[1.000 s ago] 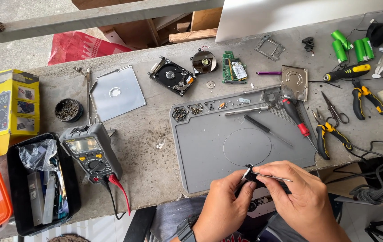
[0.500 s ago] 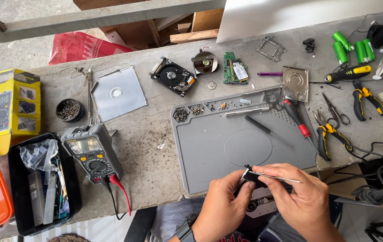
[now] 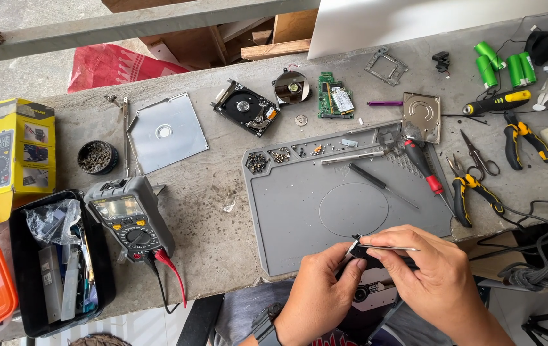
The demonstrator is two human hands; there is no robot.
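Note:
At the near edge of the grey work mat (image 3: 299,211), my left hand (image 3: 317,295) pinches a small black part (image 3: 358,255). My right hand (image 3: 431,275) holds thin metal tweezers (image 3: 386,247) whose tip points left onto that part. Both hands meet just off the mat's front edge, above my lap. Fingers hide most of the black part.
An opened hard drive (image 3: 247,107), its lid plate (image 3: 166,131), a circuit board (image 3: 335,96) and a platter plate (image 3: 422,115) lie behind the mat. A multimeter (image 3: 130,218), a black box of parts (image 3: 56,263), pliers (image 3: 469,189), screwdrivers (image 3: 424,166) and green cells (image 3: 504,64) flank it.
My hands have shifted slightly right and nearer along the mat's front edge, still together on the small part with the tweezers. Nothing on the bench has moved.

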